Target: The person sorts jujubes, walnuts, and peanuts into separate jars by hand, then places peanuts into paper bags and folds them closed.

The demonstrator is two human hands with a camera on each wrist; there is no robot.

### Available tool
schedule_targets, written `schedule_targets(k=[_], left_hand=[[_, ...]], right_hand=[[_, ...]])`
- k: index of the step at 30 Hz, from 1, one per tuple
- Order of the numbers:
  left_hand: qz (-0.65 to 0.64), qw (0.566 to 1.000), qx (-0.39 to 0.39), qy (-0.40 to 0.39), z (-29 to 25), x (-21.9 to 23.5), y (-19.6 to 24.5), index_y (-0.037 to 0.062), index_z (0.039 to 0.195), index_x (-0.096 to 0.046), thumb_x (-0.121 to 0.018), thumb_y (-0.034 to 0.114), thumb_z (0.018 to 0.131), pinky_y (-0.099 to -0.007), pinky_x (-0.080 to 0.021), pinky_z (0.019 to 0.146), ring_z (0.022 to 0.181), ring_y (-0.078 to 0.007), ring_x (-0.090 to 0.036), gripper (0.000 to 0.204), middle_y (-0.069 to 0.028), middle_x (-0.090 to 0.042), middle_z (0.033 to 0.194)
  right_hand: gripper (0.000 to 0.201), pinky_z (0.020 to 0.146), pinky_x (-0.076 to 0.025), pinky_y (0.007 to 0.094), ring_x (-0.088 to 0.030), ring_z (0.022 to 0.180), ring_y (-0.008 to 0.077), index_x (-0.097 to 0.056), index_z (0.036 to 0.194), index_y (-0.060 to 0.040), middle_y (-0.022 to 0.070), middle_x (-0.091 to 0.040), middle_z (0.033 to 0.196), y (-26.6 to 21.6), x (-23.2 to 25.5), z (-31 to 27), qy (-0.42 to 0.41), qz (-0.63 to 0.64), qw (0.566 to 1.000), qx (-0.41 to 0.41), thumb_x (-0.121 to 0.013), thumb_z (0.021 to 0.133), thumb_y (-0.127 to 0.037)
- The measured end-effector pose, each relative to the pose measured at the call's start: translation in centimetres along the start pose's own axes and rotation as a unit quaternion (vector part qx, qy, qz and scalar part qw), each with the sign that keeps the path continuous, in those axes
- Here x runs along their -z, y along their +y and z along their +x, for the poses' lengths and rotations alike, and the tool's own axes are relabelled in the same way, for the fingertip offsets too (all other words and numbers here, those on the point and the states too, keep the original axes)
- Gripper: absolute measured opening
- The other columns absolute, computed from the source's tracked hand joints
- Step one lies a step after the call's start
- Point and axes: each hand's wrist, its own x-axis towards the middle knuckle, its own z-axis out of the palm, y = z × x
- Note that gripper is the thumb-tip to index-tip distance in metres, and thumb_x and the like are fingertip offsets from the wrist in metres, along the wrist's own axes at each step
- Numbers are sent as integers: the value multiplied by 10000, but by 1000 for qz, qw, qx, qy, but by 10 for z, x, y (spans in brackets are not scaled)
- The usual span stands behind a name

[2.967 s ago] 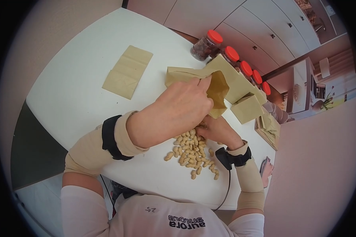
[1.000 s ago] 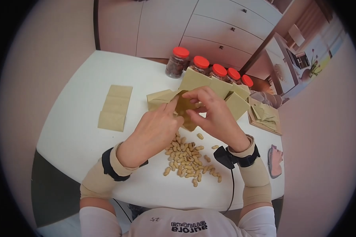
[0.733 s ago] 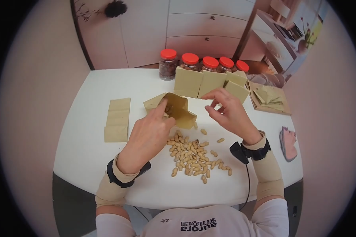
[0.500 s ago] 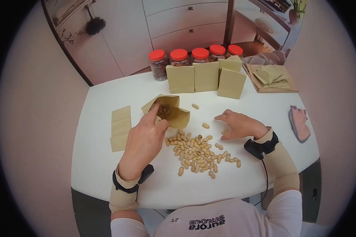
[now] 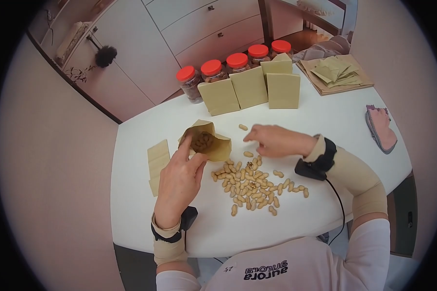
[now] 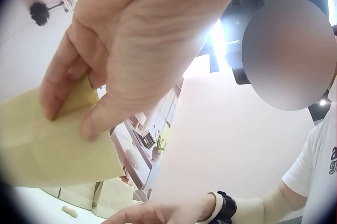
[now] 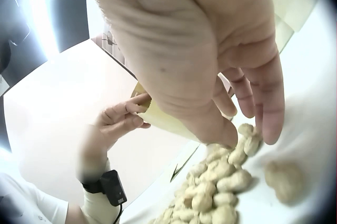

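Observation:
My left hand (image 5: 178, 186) holds an upright brown paper bag (image 5: 219, 149) by its rim. In the left wrist view, its thumb and fingers pinch the side of the bag (image 6: 58, 140). The bag's mouth gapes towards me, and rounded brown pieces (image 5: 202, 141) lie in the shade inside. To the right of the bag hovers my right hand (image 5: 281, 140), fingers loosely bent and nothing held. In the right wrist view its fingertips hang close above unshelled peanuts (image 7: 210, 187). A loose heap of peanuts (image 5: 250, 186) spreads over the white table (image 5: 213, 230) in front of the bag.
Several filled paper bags (image 5: 250, 88) stand at the back, before red-lidded jars (image 5: 237, 60). A flat folded bag (image 5: 155, 160) lies at left. More flat bags (image 5: 336, 72) are stacked at back right, with a pink and grey cloth (image 5: 381, 130) nearer. One stray peanut (image 5: 243, 127) lies behind the heap.
My right hand left the peanuts, went to the bag's mouth, drew away rightwards, then came slightly back towards the bag. My left hand kept the bag. The head view swung round.

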Motion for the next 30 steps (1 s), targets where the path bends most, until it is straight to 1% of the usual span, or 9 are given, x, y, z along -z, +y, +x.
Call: schedule_targets(k=[4, 7, 9, 15, 16, 19, 20, 24, 30], left_hand=[[-8, 1000, 0, -1, 0, -2, 1, 86, 891, -703, -674, 94, 836, -377, -550, 751, 901, -331, -679, 63, -224, -553, 1313], [-8, 1000, -6, -3, 0, -2, -1, 76, 893, -693, -674, 89, 831, -380, -553, 735, 931, -331, -670, 66, -227, -550, 1314], [-6, 1000, -14, -5, 0, -1, -2, 65, 892, -682, -676, 87, 826, -382, -557, 717, 958, -330, -661, 69, -230, -547, 1314], [-23, 1000, 7, -12, 1, 0, 0, 83, 894, -706, -671, 83, 835, -374, -551, 761, 915, -327, -681, 69, -219, -558, 1313], [-18, 1000, 4, -9, 1, -1, -1, 84, 895, -707, -672, 83, 834, -373, -551, 762, 918, -325, -680, 70, -216, -558, 1315], [-10, 1000, -1, -7, 1, -3, -2, 85, 897, -709, -672, 84, 835, -373, -550, 764, 925, -323, -679, 72, -208, -558, 1318], [-8, 1000, -5, -5, 1, -3, -2, 86, 897, -709, -671, 85, 836, -373, -550, 765, 927, -322, -678, 72, -204, -558, 1320], [-8, 1000, -18, -11, 1, -4, -3, 67, 886, -676, -675, 86, 827, -384, -556, 720, 976, -339, -654, 63, -228, -543, 1320], [-9, 1000, -17, -11, 1, -4, -1, 62, 889, -674, -676, 81, 824, -384, -554, 722, 976, -343, -652, 67, -230, -537, 1327]], right_hand=[[405, 904, -488, 409, -580, 1055, 363, -571, 1189, 40, 215, -544, 1162, 24, -1, 37, 62, -63, 996, -8, -561, 785, 18], [465, 884, -486, 405, -569, 1045, 333, -562, 1221, 17, 167, -518, 1204, 32, -10, 54, 87, -121, 989, 5, -523, 762, 80], [461, 900, -482, 401, -545, 1084, 337, -570, 1195, 22, 156, -500, 1249, 24, -9, 59, -21, -152, 986, -58, -525, 742, 98], [433, 927, -467, 385, -518, 1115, 327, -569, 1177, 37, 155, -503, 1237, 9, -13, 28, -91, -91, 992, 5, -572, 744, 27], [497, 933, -459, 385, -506, 1122, 329, -550, 1224, 24, 161, -496, 1218, 8, -11, 23, -122, -69, 990, 10, -632, 744, -72], [617, 930, -456, 380, -491, 1128, 327, -508, 1296, -9, 173, -477, 1204, 0, -9, 2, -155, -42, 987, 5, -696, 734, -181], [735, 915, -462, 387, -479, 1131, 325, -469, 1342, -39, 177, -463, 1193, 2, -14, -1, -146, -31, 988, 25, -748, 708, -283], [747, 894, -476, 393, -478, 1133, 320, -461, 1346, -35, 174, -463, 1198, -21, -17, -16, -153, -57, 987, 13, -755, 712, -299], [571, 847, -495, 389, -528, 1059, 315, -519, 1247, -45, 167, -468, 1162, -19, -33, -11, -104, -51, 993, 19, -715, 740, -221]])
